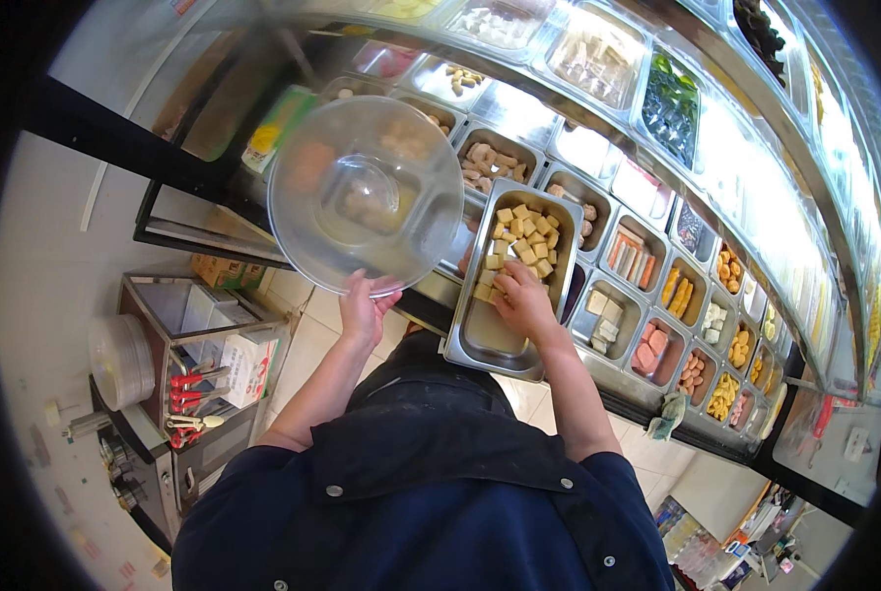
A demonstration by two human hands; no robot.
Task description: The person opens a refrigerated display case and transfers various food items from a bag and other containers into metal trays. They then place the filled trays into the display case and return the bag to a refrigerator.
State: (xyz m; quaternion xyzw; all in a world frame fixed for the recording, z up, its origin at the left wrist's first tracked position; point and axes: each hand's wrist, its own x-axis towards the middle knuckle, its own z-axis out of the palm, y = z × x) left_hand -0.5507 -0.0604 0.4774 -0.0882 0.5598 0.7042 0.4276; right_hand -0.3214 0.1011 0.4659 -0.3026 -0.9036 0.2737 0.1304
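Note:
My left hand (366, 310) grips the near rim of a large translucent plastic bowl (285, 192), thumb on top. The bowl hangs over the left end of the food counter. Pale and orange shapes show through its wall; whether any lie inside, I cannot tell. A deep stainless steel pan (477, 354) sits tilted across the counter's front edge, reaching out towards my body. Light-brown cubes, probably tofu (525, 229), are heaped in its far half, with a little cloudy liquid nearer me. My right hand (525, 299) is inside the pan, fingers bent against the nearest cubes, its fingertips partly hidden.
Metal inserts hold crab sticks (631, 255), white blocks (603, 318), pink slices (649, 347) and meat pieces (491, 164). A glass shelf (610, 96) with more pans overhangs the back. A green cloth (668, 416) drapes the front edge. At left, red-handled tongs (189, 399) hang from a rack.

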